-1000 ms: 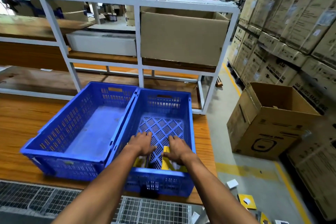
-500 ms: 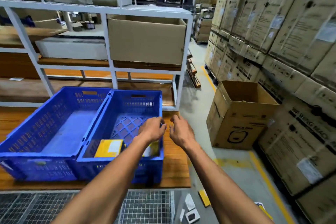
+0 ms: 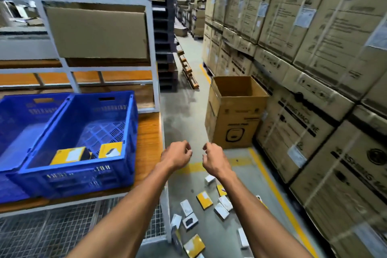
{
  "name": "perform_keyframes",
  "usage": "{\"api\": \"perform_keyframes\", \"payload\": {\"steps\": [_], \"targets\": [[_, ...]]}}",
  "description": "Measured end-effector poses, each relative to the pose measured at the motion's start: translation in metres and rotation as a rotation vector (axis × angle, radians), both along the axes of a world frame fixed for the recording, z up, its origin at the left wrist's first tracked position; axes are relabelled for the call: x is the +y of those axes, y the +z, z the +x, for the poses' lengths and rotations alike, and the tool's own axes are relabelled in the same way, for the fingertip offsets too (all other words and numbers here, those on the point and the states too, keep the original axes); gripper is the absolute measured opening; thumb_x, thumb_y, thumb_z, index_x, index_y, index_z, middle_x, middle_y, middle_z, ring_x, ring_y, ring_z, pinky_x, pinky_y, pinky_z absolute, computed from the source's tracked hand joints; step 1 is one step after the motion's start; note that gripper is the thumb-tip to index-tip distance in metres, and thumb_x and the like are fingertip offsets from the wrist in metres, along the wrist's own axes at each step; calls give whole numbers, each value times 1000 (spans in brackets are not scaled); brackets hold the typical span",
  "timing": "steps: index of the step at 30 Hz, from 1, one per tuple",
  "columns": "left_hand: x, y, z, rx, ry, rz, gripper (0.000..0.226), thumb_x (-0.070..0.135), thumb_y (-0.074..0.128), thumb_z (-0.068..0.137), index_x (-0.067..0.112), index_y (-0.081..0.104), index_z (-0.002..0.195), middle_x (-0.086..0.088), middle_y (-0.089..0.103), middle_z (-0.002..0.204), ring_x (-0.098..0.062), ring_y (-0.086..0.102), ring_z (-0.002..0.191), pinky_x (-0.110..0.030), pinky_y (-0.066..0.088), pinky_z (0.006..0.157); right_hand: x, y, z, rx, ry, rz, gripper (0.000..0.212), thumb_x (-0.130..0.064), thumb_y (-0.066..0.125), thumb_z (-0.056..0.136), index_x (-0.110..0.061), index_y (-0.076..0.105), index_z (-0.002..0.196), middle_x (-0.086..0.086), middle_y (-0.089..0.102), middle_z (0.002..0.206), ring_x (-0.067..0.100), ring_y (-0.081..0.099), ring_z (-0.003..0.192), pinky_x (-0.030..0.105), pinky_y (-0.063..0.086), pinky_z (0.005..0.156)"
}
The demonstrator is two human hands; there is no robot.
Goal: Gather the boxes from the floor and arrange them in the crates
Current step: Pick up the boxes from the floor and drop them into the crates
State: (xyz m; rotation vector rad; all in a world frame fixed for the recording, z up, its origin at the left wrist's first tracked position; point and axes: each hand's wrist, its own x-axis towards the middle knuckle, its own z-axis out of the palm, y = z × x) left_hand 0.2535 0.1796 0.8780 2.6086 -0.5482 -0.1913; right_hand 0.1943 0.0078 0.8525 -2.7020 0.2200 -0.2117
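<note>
- Hanging over the aisle floor, the left hand (image 3: pixel 177 156) and right hand (image 3: pixel 215 158) hold nothing, fingers loosely curled
- Scattered boxes (image 3: pixel 209 211) lie on the floor at 6 o'clock from the fingers, well apart
- Two yellow boxes (image 3: pixel 72 155) sit in the right blue crate (image 3: pixel 128 132) at 9 o'clock

Two blue crates (image 3: pixel 129 132) with slotted walls; the right one has a diamond-lattice floor, and the left crate (image 3: pixel 18 123) a plain pale-blue floor. Inside the right crate, two yellow boxes (image 3: pixel 71 154) with white and black panels. Orange-brown wood-grain table (image 3: pixel 147 144). White rack (image 3: pixel 151 48) holding a plain tan carton (image 3: pixel 98 31). Grey floor (image 3: pixel 188 111) with yellow lines, strewn with white and yellow boxes (image 3: pixel 204 200). Brown open carton (image 3: pixel 234 119) with a black icon. Tan stacked cartons (image 3: pixel 314 48) with black print and white labels. Grey wire mesh (image 3: pixel 52 230) below the table.
</note>
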Motion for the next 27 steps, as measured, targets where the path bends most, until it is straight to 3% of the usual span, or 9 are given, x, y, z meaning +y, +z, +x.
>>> {"api": "perform_keyframes", "payload": {"steps": [7,10,15,18,21,27], "targets": [[-61,-50,-59,77,-55,51,16,45,57,94,31,64,98,-5,76,111,-31,69,108,-39,57,85,-72,-46,-77,95,-73,27,27,-20,54,93,-13,61,119,14,65,118,35,61,112,41,53,90],[-75,-67,-73,115,-81,85,20,44,57,96,28,67,104,-5,76,112,-31,70,108,-38,57,84,-92,-63,-103,143,-101,51,28,-17,53,92,-13,60,118,14,65,117,35,61,112,41,53,89],[-95,-90,-71,157,-110,91,30,52,50,88,32,66,103,-1,76,111,-29,71,104,-41,60,87,-123,-81,-125,185,-195,77,26,-15,54,91,-14,61,116,14,67,114,37,63,108,42,55,85],[-104,-108,-67,194,-156,123,22,51,50,89,35,62,99,0,75,112,-29,70,102,-43,60,86,-129,-97,-132,199,-235,85,28,-17,54,90,-13,62,117,15,68,114,37,64,108,42,55,83],[-110,-130,-66,214,-186,151,27,46,52,93,31,64,111,-2,74,117,-32,69,106,-43,59,86,-130,-119,-135,232,-246,70,21,-19,53,91,-13,60,110,15,67,111,38,63,106,43,53,80],[-106,-207,-63,263,-225,216,30,40,48,94,28,62,118,-2,72,118,-31,67,108,-45,59,87,-121,-190,-138,337,-276,127,27,-19,52,94,-15,59,119,12,66,120,36,63,109,44,56,85]]}}
